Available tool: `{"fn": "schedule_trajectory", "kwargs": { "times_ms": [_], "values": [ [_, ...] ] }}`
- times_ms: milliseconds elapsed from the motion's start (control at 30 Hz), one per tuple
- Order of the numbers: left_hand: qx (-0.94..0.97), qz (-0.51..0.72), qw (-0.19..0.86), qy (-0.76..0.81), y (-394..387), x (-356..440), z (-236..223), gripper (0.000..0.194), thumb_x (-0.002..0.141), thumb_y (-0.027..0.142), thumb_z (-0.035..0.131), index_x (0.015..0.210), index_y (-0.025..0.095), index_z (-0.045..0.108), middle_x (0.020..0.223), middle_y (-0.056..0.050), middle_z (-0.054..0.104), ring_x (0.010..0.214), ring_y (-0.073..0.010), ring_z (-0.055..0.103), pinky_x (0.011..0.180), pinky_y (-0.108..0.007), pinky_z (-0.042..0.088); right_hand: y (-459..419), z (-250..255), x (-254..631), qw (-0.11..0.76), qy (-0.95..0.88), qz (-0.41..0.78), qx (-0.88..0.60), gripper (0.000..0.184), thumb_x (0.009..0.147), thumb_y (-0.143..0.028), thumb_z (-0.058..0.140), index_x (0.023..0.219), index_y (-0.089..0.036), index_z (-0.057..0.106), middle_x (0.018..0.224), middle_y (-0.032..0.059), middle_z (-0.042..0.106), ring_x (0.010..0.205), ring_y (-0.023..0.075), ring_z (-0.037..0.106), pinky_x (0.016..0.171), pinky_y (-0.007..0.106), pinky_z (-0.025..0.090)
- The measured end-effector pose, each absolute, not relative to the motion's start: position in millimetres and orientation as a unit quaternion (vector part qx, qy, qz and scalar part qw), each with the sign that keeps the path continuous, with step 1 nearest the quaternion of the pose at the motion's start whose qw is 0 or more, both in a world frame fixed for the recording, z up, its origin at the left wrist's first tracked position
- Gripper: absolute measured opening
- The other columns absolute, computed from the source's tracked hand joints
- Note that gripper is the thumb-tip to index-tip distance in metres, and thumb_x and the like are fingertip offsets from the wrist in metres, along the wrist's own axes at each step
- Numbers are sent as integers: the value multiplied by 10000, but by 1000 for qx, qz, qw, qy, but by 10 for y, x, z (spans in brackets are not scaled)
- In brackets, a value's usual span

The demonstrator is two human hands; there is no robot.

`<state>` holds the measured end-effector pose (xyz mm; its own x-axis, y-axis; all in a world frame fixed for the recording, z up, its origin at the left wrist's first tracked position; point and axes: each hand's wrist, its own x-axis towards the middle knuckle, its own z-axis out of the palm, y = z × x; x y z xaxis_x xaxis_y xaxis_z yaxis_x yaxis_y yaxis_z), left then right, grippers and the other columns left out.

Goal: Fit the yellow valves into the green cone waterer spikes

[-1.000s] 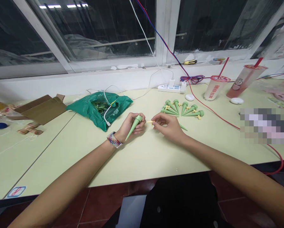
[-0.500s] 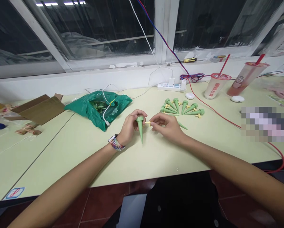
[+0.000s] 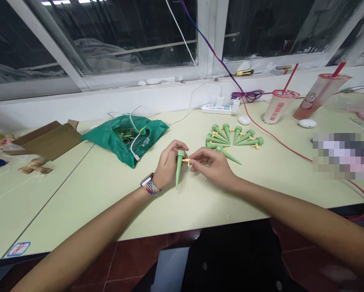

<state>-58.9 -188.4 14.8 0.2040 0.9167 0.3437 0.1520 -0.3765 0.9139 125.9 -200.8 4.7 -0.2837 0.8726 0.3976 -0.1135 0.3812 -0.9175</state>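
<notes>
My left hand (image 3: 167, 164) is closed around the capped top of a green plant watering spike (image 3: 178, 170), its tip pointing down over the table. From the right, my right hand (image 3: 210, 164) pinches a small yellow valve (image 3: 186, 160) whose stem meets the side of the spike just below the cap. How deep the stem sits I cannot tell. Behind my right hand, several green spikes (image 3: 245, 142) with yellow valves lie fanned out on the table, and one more spike (image 3: 230, 156) lies close beside its knuckles.
A green plastic bag (image 3: 109, 136) holding green parts lies open left of my hands. Further left are a cardboard box (image 3: 51, 140) and wooden pieces (image 3: 36, 166). A power strip (image 3: 214, 108), two drink cups (image 3: 281, 106) and a red cable (image 3: 279, 140) are at the back and right.
My right hand has moved slightly left, bringing the yellow valve against the spike. The spike's tip has swung a little to the left.
</notes>
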Motion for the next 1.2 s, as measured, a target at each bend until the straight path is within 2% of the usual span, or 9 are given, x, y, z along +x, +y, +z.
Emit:
{"fn": "schedule_trajectory", "kwargs": {
  "times_ms": [333,600,833,1000,1200],
  "values": [
    [714,486,320,390,-1899,-612,118,293,1076,392,368,975,209,573,764,-23,595,591,-157,500,567,-298,415,-2026,51,1252,513,-627,501,-305,288,863,-460,804,900,-183,736,836,49,776,702,176,761,685,320,650],
    [675,528,336,390,-1990,-487,163,329,1094,435,362,949,214,558,745,-12,570,559,-145,482,541,-291,412,-2058,89,1219,514,-584,555,-294,304,807,-431,861,856,-160,730,754,33,766,659,163,759,661,294,651],
    [669,538,330,392,-2061,-441,174,370,1091,501,385,913,224,553,732,-10,561,541,-147,469,519,-297,399,-2059,76,1246,515,-611,535,-275,273,827,-423,846,855,-165,762,740,36,773,674,175,770,689,319,673],
    [671,546,305,398,-2081,-418,161,369,1098,488,373,911,224,551,760,-17,564,574,-153,485,542,-307,424,-2070,65,1236,519,-611,534,-267,234,847,-391,832,858,-167,767,732,39,776,688,179,778,707,320,674],
    [669,555,282,407,-2109,-394,157,367,1097,480,377,913,222,563,817,-35,576,655,-172,512,583,-316,445,-2077,84,1224,514,-604,548,-266,291,821,-443,848,837,-168,756,730,43,776,691,195,785,710,338,681]
  ]
}}
